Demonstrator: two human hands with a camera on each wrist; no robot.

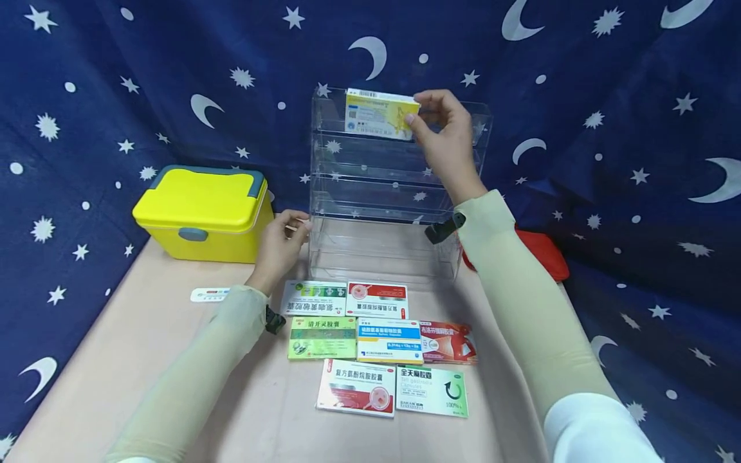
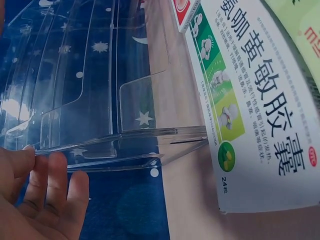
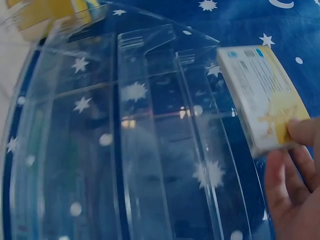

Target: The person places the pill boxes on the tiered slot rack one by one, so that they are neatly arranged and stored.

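Note:
A clear tiered plastic display rack [image 1: 382, 247] stands on the table. My right hand [image 1: 448, 138] pinches a white and yellow medicine box [image 1: 379, 116] by its right end, thumb in front. That box is at the rack's top tier, towards the left side; the right wrist view also shows the medicine box [image 3: 257, 97] tilted, with fingers at its lower end. Low on the rack's left side, my left hand [image 1: 280, 247] holds the rack's side edge. In the left wrist view, thumb and fingers of the left hand [image 2: 42, 192] meet at that clear edge.
Several medicine boxes lie flat in rows before the rack, among them a green box [image 1: 322, 337] and a blue and white box [image 1: 389, 341]. A yellow lidded case [image 1: 199, 212] stands left, a red item [image 1: 541, 254] right. Starry blue cloth [image 1: 231, 38] hangs behind.

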